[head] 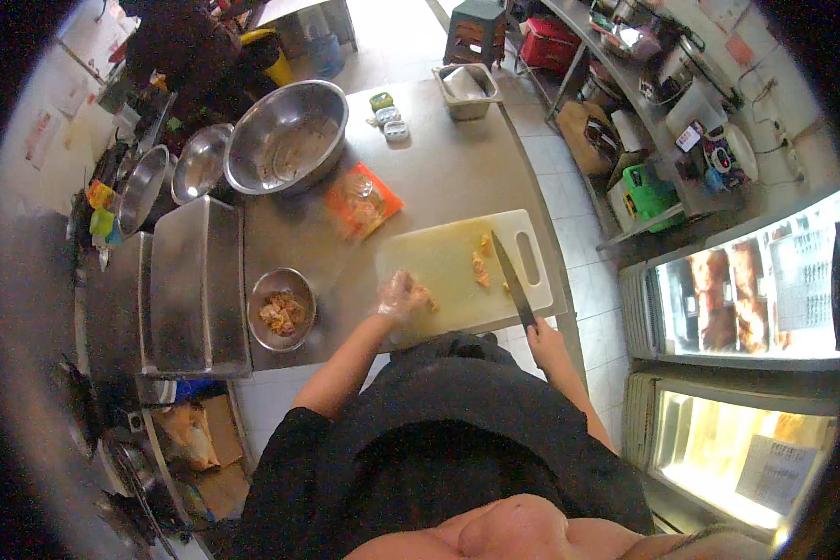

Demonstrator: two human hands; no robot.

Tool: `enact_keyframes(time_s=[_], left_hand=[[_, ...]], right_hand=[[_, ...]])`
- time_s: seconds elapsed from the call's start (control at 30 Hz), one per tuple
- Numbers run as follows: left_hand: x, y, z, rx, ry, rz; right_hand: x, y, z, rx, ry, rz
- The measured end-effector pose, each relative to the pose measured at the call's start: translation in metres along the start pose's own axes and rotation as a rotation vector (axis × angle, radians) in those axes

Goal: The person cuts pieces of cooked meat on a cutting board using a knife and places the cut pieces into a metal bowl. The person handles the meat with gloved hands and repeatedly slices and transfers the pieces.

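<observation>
My left hand [400,297], in a clear plastic glove, rests low on the left side of a white plastic cutting board [434,248]. Its curled fingers are on a piece of pale raw meat [427,297]; the exact hold is blurred. My right hand [547,344] grips the handle of a long kitchen knife [509,274]. The blade points away from me across the board's right side. Just left of it lies a strip of meat [480,269], with a smaller scrap [486,243] above. A steel bowl [253,308] left of the board holds cut meat pieces [281,315].
An orange plastic packet [365,199] lies beyond the board on the steel table [455,168]. Large steel bowls [287,140] line the far left, near small lidded containers [388,115]. A steel pan [466,94] stands at the far corner. Lit glass-fronted coolers [742,297] are at right.
</observation>
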State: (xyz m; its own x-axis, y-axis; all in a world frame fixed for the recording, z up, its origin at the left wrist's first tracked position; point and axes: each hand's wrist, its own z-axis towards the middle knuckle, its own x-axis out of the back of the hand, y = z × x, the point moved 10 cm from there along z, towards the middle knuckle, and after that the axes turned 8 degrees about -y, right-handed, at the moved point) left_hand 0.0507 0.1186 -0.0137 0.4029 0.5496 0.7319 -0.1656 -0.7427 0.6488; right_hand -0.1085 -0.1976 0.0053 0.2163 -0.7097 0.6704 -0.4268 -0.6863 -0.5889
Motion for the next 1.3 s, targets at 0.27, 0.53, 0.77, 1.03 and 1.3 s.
enact_keyframes(time_s=[0.27, 0.53, 0.77, 1.03, 1.3], left_hand=[[-0.024, 0.068, 0.048, 0.030, -0.082, -0.886], [-0.072, -0.008, 0.041, 0.124, 0.094, -0.481], [-0.039, -0.001, 0.016, 0.062, -0.077, 0.048], [-0.027, 0.032, -0.003, -0.253, 0.002, 0.490], [-0.068, 0.011, -0.029, -0.622, 0.074, 0.364]], right_hand=[[0.020, -0.027, -0.001, 0.097, 0.094, 0.084], [-0.052, -0.044, 0.037, 0.190, -0.208, -0.100], [-0.056, -0.034, 0.035, -0.001, -0.191, -0.176], [-0.073, -0.067, 0.036, 0.099, -0.259, -0.195], [-0.109, -0.070, 0.038, 0.100, -0.333, -0.246]])
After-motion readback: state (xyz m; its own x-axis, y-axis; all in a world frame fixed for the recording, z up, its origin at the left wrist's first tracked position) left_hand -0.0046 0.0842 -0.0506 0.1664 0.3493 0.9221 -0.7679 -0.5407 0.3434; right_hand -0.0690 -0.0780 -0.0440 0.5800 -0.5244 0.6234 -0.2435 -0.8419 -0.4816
